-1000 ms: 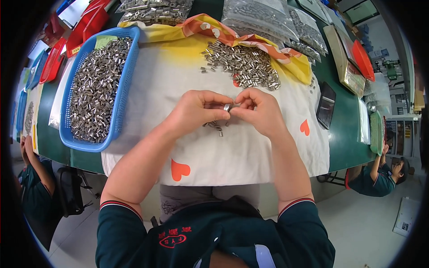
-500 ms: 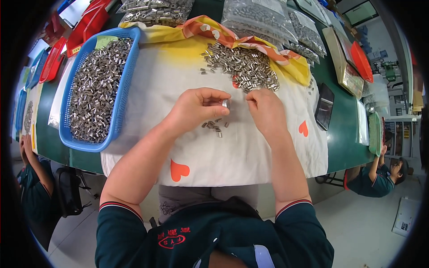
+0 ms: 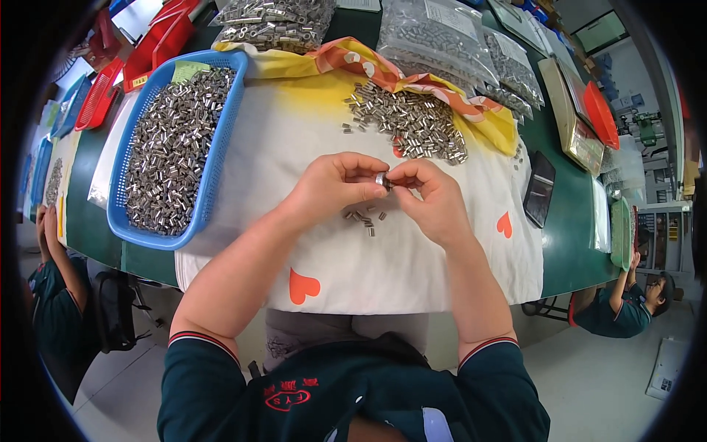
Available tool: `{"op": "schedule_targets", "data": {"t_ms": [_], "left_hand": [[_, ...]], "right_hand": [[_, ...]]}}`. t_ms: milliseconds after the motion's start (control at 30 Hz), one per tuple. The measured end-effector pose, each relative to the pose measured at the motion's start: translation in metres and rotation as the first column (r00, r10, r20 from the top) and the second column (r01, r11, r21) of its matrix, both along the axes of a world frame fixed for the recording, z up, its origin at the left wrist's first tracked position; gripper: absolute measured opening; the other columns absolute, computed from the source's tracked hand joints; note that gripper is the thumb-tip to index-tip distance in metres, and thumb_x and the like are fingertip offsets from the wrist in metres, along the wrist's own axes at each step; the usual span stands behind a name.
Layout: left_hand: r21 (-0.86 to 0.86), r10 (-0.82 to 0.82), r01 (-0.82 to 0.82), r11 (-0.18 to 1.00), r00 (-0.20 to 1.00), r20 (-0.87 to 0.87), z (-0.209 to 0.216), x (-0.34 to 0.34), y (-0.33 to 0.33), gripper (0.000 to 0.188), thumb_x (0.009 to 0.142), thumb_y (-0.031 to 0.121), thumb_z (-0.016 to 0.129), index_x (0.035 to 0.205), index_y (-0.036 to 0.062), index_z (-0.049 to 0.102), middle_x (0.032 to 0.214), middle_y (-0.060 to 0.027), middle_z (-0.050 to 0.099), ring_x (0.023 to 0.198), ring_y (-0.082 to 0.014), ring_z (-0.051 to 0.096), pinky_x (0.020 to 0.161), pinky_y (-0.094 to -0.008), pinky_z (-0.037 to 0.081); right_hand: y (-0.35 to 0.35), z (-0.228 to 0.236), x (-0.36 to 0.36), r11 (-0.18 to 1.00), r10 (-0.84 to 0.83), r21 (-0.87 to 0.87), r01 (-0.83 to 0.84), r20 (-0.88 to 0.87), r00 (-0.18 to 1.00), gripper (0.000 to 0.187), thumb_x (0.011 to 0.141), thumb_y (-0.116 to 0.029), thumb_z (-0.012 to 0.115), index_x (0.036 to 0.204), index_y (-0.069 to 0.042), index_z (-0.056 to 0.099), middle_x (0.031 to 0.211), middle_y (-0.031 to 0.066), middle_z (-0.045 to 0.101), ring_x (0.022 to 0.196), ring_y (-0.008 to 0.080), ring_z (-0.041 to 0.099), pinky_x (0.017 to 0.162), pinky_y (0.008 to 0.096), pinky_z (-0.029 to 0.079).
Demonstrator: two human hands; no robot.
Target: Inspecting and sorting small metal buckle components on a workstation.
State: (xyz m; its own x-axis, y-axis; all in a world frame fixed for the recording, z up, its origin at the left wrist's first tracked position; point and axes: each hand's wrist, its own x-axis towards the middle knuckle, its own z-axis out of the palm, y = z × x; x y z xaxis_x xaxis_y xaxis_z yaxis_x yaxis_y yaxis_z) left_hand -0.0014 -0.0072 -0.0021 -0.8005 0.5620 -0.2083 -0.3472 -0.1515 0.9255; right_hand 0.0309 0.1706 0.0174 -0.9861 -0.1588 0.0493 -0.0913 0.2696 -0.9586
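My left hand (image 3: pixel 330 186) pinches a small silvery metal ring (image 3: pixel 381 178) between thumb and fingers, above the white cloth. My right hand (image 3: pixel 436 202) has come up against the ring from the right, thumb and forefinger closed at its edge. Whatever lies between those right fingertips is too small and hidden to name. Just below the hands several loose metal sleeves (image 3: pixel 366 219) are scattered on the cloth (image 3: pixel 398 276). Beyond them spreads a heap of short silvery metal sleeves (image 3: pixel 420 125), against the cloth's folded yellow and orange edge (image 3: pixel 353 55).
A blue plastic basket (image 3: pixel 222 140) full of similar sleeves stands at left. Clear bags of metal parts (image 3: pixel 438 37) lie at the back. A dark phone (image 3: pixel 540 188) rests on the green table (image 3: pixel 571 243) at right. Red trays (image 3: pixel 99 94) stand far left. Two other people sit at either side.
My right hand has moved left from near the heap, its fingertips meeting the ring. The left hand still grips the ring. The whole view has shifted slightly.
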Motion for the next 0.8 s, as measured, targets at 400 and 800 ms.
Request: {"op": "schedule_targets", "data": {"t_ms": [400, 800], "left_hand": [[-0.06, 0.018, -0.021, 0.998, 0.999, -0.041, 0.002, 0.002, 0.003, 0.029, 0.075, -0.001, 0.063, 0.104, -0.0012, 0.057, 0.087, -0.0009, 0.059, 0.078, -0.0053, 0.055, 0.069, -0.0194, 0.047], [0.013, 0.031, -0.03, 0.999, 0.998, -0.054, 0.002, 0.002, 0.002, 0.03, 0.074, -0.001, 0.064, 0.103, -0.0027, 0.057, 0.087, -0.0013, 0.059, 0.078, -0.006, 0.055, 0.07, -0.0193, 0.047]], "right_hand": [[0.014, 0.0, -0.006, 0.7, 0.036, 0.7, 0.142, -0.233, 0.972, 0.009, 0.072, -0.003, 0.055, 0.08, -0.003, 0.059, 0.08, 0.011, 0.059, 0.078, 0.0264, 0.055, 0.069, 0.036, 0.045], [0.004, 0.009, 0.001, 0.997, 0.022, 0.07, -0.023, 0.012, 1.0, 0.007, 0.071, 0.003, 0.059, 0.077, 0.0, 0.057, 0.077, 0.002, 0.059, 0.069, 0.0097, 0.054, 0.063, 0.022, 0.044]]}}
